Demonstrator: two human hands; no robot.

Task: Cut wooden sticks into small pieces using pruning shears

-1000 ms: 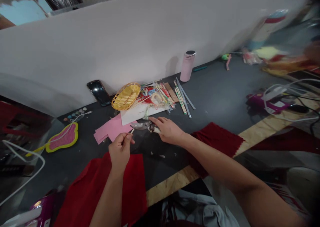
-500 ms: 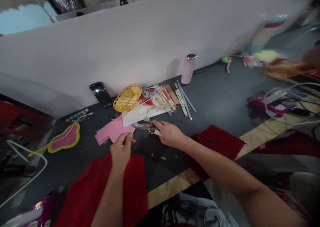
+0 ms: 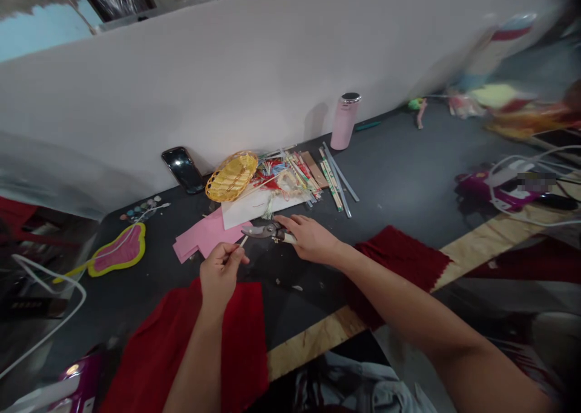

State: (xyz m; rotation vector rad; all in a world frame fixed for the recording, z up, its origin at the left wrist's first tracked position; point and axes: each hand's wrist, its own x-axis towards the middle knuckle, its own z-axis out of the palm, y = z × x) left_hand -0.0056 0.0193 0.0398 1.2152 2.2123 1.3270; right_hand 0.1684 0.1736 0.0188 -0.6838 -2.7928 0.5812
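At the near edge of the worktop, a bright red cloth lies under the left forearm, and a darker red cloth lies beneath the right one. Just beyond, the left hand pinches a thin, pale stick between thumb and fingers, its free end pointing up and away. The right hand is closed around the handles of a pair of pruning shears, whose blades reach across to the tip of the stick. Whether they actually bite on it, or how wide they stand, cannot be told.

Very little has changed over the last second: the view has shifted slightly, while stick and blades have stayed together, which suggests a steady hold with no visible cut yet.

Past the hands lie pink paper and a white sheet, with a yellow woven basket tilted beside a heap of patterned sticks and coloured threads. Farther back, a phone leans against the pale partition, and a pink tumbler stands upright near it, beside a teal pen.
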